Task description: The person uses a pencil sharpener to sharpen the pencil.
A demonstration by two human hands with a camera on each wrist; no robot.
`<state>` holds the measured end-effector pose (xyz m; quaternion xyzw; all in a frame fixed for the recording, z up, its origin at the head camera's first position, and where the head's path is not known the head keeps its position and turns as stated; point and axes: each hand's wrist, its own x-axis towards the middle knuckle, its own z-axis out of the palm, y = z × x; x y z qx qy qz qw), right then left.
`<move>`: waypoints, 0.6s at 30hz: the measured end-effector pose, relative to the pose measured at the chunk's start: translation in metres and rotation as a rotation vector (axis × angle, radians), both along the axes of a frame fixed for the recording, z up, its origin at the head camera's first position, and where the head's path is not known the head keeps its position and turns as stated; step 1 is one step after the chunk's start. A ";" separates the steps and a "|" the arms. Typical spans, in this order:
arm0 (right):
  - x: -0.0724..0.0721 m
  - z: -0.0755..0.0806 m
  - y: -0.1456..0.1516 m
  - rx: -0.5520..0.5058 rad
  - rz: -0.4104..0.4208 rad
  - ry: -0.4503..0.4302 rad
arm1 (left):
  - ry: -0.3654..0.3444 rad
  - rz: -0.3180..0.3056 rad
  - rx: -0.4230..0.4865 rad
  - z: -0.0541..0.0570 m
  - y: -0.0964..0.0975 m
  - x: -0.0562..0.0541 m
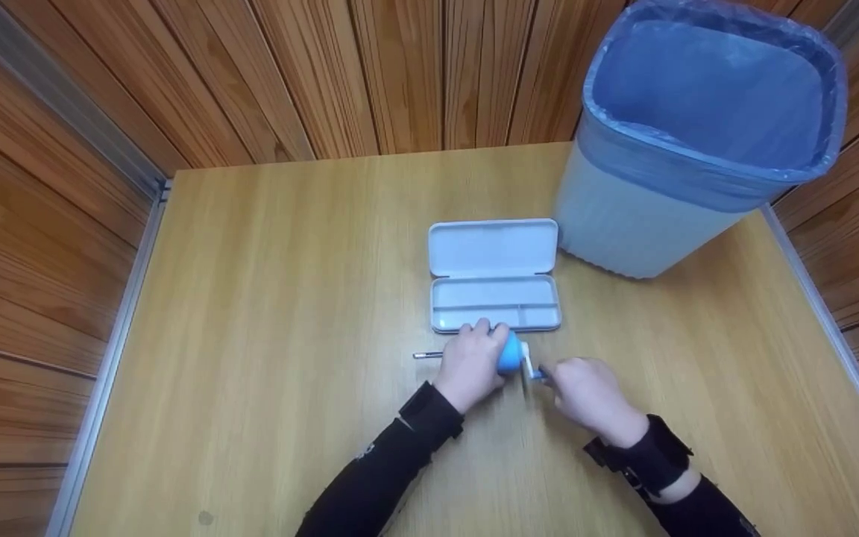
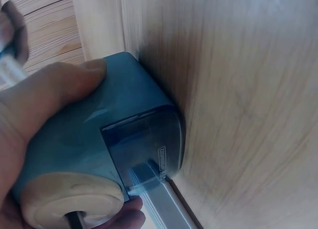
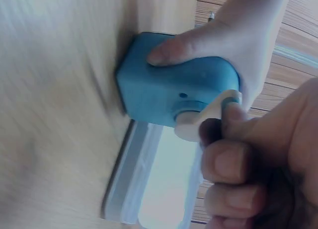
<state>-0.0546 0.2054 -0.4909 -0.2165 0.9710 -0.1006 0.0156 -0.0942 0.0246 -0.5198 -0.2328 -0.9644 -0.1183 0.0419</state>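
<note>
A blue crank pencil sharpener (image 2: 74, 134) lies on the table in my left hand (image 1: 472, 362), whose fingers and thumb wrap round its body. Its clear dark shavings drawer (image 2: 149, 144) shows in the left wrist view. A pencil (image 1: 427, 355) sticks out to the left from the sharpener's front; its far part is hidden inside. On the other side, my right hand (image 1: 592, 395) pinches the handle of the white crank (image 3: 213, 110) between thumb and curled fingers. Just behind the sharpener lies an opened pencil case (image 1: 494, 276), its lid tipped back and its divided tray showing.
A tall bin (image 1: 623, 209) with a blue plastic liner (image 1: 713, 97) stands at the back right, close to the pencil case. Wood-panelled walls (image 1: 400, 74) rise behind and beside the table (image 1: 265, 313). A metal rail (image 1: 112, 343) runs along the left edge.
</note>
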 end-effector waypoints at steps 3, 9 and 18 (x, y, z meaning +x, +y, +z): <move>-0.005 0.007 0.001 -0.039 0.001 0.002 | -0.008 0.001 0.012 0.000 0.000 -0.001; -0.018 0.016 0.001 -0.073 -0.017 -0.051 | -0.019 -0.008 0.024 -0.001 0.001 0.000; -0.051 0.015 -0.001 -0.158 -0.064 -0.135 | 0.016 -0.016 0.010 -0.001 -0.001 0.000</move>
